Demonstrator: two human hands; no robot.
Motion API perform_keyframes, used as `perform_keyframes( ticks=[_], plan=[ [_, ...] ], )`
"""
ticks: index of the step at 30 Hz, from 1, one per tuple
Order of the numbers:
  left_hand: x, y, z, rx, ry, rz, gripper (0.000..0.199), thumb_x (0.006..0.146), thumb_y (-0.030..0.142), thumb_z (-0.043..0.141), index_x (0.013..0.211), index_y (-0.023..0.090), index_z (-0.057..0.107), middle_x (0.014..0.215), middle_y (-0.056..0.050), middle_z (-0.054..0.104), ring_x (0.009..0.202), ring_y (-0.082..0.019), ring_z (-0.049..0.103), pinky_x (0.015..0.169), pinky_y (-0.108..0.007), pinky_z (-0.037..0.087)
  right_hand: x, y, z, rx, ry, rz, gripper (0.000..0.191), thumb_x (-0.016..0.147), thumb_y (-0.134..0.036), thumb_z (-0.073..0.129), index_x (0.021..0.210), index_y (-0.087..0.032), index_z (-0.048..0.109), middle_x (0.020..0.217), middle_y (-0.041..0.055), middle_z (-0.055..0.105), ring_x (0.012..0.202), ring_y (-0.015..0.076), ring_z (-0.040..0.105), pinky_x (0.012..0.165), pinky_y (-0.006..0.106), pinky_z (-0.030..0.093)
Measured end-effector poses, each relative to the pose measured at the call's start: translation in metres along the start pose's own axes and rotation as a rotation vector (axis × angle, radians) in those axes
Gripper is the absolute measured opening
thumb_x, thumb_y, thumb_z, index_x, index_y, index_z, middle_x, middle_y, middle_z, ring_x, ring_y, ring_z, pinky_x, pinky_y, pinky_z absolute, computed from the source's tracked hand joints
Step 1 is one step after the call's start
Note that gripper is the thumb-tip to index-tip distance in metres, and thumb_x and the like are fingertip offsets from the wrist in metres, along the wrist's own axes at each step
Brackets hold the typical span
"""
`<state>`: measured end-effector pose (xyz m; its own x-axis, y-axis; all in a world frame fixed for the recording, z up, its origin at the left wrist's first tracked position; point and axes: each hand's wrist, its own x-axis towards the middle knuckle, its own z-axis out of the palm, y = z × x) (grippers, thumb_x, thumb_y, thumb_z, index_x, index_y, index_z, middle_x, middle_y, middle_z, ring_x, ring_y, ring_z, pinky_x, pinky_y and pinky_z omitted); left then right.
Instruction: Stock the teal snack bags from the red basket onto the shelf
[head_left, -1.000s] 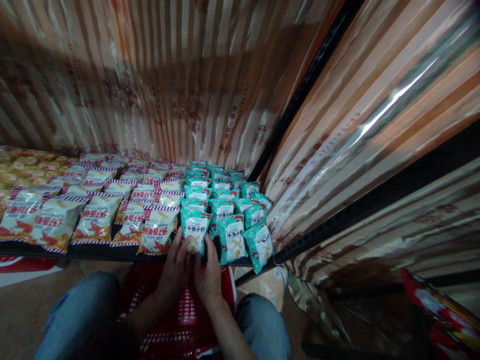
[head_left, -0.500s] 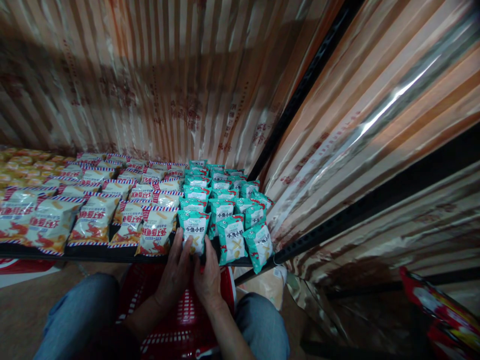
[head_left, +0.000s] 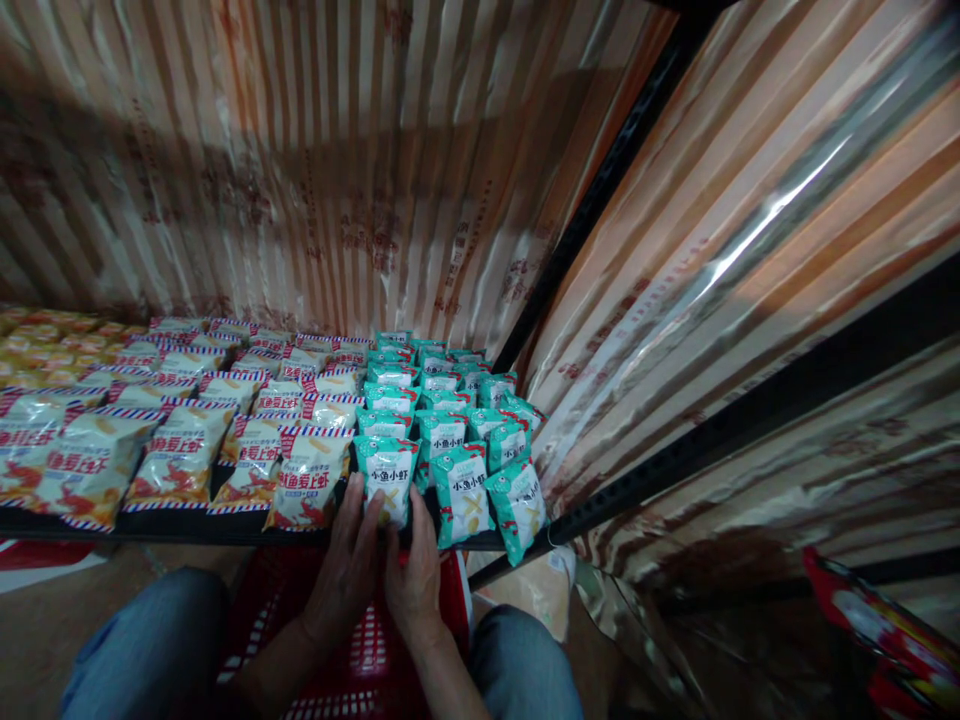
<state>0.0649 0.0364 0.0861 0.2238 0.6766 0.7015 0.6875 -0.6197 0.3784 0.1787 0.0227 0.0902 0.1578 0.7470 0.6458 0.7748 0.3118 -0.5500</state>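
A teal and white snack bag (head_left: pixel 388 478) stands at the front of the left column of teal bags, on the front edge of a black shelf (head_left: pixel 187 526). My left hand (head_left: pixel 351 545) is at its lower left side and my right hand (head_left: pixel 414 570) at its lower right, so the bag is held between them. Two more teal bags, one upright (head_left: pixel 462 494) and one tilted (head_left: pixel 519 508), stand to the right, with rows of the same kind behind. Left of my hands is a white bag with a striped edge (head_left: pixel 304 480), in front of several like it.
Yellow packs (head_left: pixel 52 345) fill the far left of the shelf. A red basket (head_left: pixel 360 650) sits below, between my knees. Black metal posts (head_left: pixel 600 190) and striped plastic sheeting (head_left: pixel 300 180) rise behind and right. Red packages (head_left: pixel 885 620) are at the lower right.
The shelf and bags appear slightly lower in view. Both hands remain at the sides of the same teal bag, with little other visible movement.
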Motion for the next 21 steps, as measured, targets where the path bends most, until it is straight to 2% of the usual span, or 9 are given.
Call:
perform_keyframes(
  ticks=[8, 12, 17, 21],
  plan=[
    [0.006, -0.003, 0.002, -0.007, -0.002, 0.047, 0.065, 0.090, 0.006, 0.040, 0.148, 0.021, 0.013, 0.156, -0.013, 0.010, 0.141, -0.029, 0.019, 0.109, -0.047, 0.034, -0.002, 0.003, 0.004, -0.038, -0.002, 0.000, 0.050, 0.093, -0.022, 0.040, 0.142, -0.016, 0.033, 0.129, 0.0160, 0.056, 0.120, 0.0230, 0.054, 0.092, 0.041, 0.053],
    [0.005, -0.001, 0.002, -0.034, 0.021, 0.018, 0.066, 0.090, 0.007, 0.041, 0.148, 0.023, 0.014, 0.157, -0.012, 0.007, 0.141, -0.029, 0.017, 0.110, -0.046, 0.033, -0.003, 0.002, 0.002, -0.016, -0.014, 0.005, 0.050, 0.094, -0.024, 0.040, 0.142, -0.015, 0.032, 0.133, 0.0166, 0.054, 0.124, 0.0238, 0.051, 0.095, 0.043, 0.050],
    [0.007, 0.001, 0.000, -0.105, 0.016, -0.007, 0.069, 0.089, 0.006, 0.044, 0.147, 0.025, 0.013, 0.157, -0.012, 0.003, 0.142, -0.028, 0.015, 0.109, -0.043, 0.034, 0.002, -0.005, -0.005, 0.064, -0.051, 0.120, 0.049, 0.094, -0.026, 0.041, 0.141, -0.014, 0.035, 0.131, 0.0154, 0.055, 0.124, 0.0218, 0.051, 0.096, 0.039, 0.050],
    [0.012, 0.002, -0.005, -0.122, 0.053, 0.011, 0.070, 0.087, 0.003, 0.045, 0.147, 0.026, 0.016, 0.157, -0.011, 0.005, 0.142, -0.027, 0.016, 0.109, -0.043, 0.035, 0.004, -0.006, -0.007, 0.101, -0.038, 0.091, 0.046, 0.093, -0.023, 0.040, 0.138, -0.014, 0.039, 0.131, 0.0141, 0.055, 0.123, 0.0205, 0.052, 0.097, 0.037, 0.050]
  ],
)
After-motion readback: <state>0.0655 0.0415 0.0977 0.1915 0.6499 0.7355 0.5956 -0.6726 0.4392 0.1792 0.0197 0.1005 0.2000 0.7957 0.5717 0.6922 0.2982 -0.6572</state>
